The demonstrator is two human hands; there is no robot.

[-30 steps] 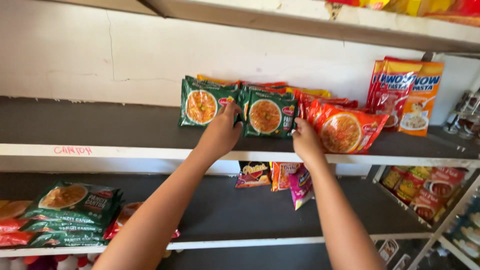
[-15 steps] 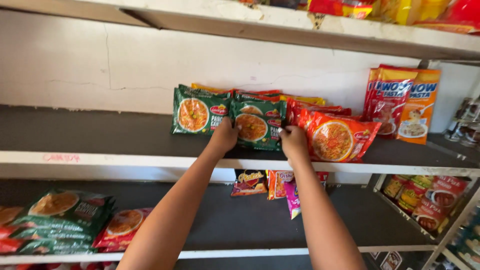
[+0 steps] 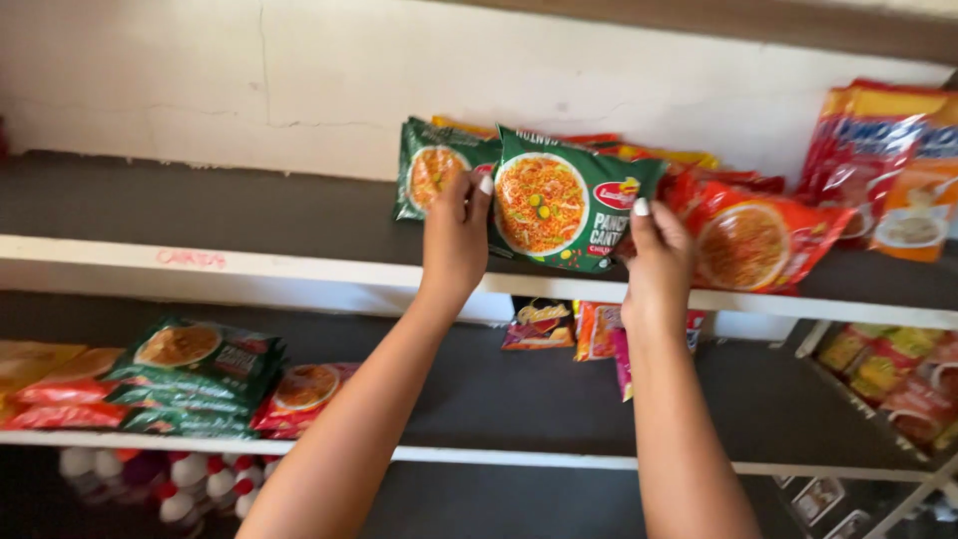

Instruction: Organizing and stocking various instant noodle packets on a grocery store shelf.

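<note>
Both my hands hold one green noodle packet (image 3: 564, 205) upright above the front edge of the middle shelf (image 3: 249, 262). My left hand (image 3: 457, 235) grips its left edge and my right hand (image 3: 654, 255) grips its right edge. Behind it a second green packet (image 3: 431, 172) stands on the shelf. To the right lie overlapping red noodle packets (image 3: 748, 235). Yellow and orange packets (image 3: 659, 155) show behind them, partly hidden.
Red and orange bags (image 3: 888, 165) stand at the far right of the shelf. The lower shelf (image 3: 479, 399) carries a stack of green and red packets (image 3: 195, 374) at left and small snack packs (image 3: 569, 327) in the middle. A side rack (image 3: 898, 374) holds more packets.
The green packet has been lifted from the row and pulled toward the shelf's front edge, held in both hands. The camera has moved closer.
</note>
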